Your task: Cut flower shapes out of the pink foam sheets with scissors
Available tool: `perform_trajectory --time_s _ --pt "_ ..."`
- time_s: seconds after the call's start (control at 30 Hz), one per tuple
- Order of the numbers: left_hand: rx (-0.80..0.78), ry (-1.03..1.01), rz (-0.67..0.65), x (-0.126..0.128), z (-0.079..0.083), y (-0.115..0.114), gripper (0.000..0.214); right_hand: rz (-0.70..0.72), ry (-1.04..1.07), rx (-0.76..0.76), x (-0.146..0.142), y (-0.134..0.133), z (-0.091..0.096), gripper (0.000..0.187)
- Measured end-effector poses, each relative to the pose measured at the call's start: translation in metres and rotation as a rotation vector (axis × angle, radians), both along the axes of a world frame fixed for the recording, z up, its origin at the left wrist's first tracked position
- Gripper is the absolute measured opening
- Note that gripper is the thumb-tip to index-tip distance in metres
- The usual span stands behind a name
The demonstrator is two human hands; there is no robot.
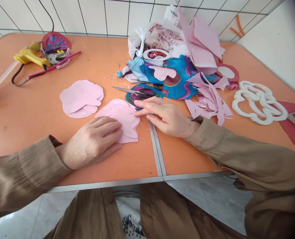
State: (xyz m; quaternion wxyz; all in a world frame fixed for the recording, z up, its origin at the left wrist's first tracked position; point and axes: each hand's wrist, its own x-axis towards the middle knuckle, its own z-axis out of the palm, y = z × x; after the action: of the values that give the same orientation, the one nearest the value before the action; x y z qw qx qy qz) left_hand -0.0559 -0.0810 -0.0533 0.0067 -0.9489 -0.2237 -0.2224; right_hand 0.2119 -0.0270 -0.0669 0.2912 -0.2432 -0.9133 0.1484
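My left hand lies on the lower left edge of a pink felt-like sheet with curved outlines marked or cut on it. Its fingers are stretched out flat. My right hand hovers or rests at the sheet's right edge, fingers extended and nothing visible held in them; whether the tips touch the sheet I cannot tell. Just beyond my right fingers, scissors with black handles lie on a round blue patterned piece. Left of the sheet is a small stack of pink rounded cut-outs.
A yellow glue gun and a trinket bundle with keys lie at back left. A white plastic bag, blue patterned cloth and pink scraps crowd the back right. White flower-shaped outlines lie far right.
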Motion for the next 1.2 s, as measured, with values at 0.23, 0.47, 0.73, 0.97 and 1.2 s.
perform_trajectory --time_s 0.23,0.47,0.73,0.97,1.2 --pt "0.041 -0.007 0.0 0.0 0.0014 -0.0004 0.015 -0.022 -0.018 -0.015 -0.0003 0.0005 -0.0005 0.049" --pt "0.034 -0.007 -0.007 0.0014 0.0015 -0.0004 0.017 0.011 -0.008 0.032 -0.0008 0.0011 -0.0006 0.049" --pt "0.043 0.011 0.0 0.0014 0.0027 -0.0001 0.012 0.011 -0.019 0.043 -0.0007 0.0015 -0.0007 0.05" --pt "0.02 0.007 -0.009 0.001 0.0021 -0.0004 0.012 0.008 -0.028 0.023 -0.0004 0.0015 -0.0006 0.051" --pt "0.01 0.019 -0.01 0.0008 0.0011 0.0 0.012 0.001 0.012 0.022 0.0001 0.0011 -0.0016 0.049"
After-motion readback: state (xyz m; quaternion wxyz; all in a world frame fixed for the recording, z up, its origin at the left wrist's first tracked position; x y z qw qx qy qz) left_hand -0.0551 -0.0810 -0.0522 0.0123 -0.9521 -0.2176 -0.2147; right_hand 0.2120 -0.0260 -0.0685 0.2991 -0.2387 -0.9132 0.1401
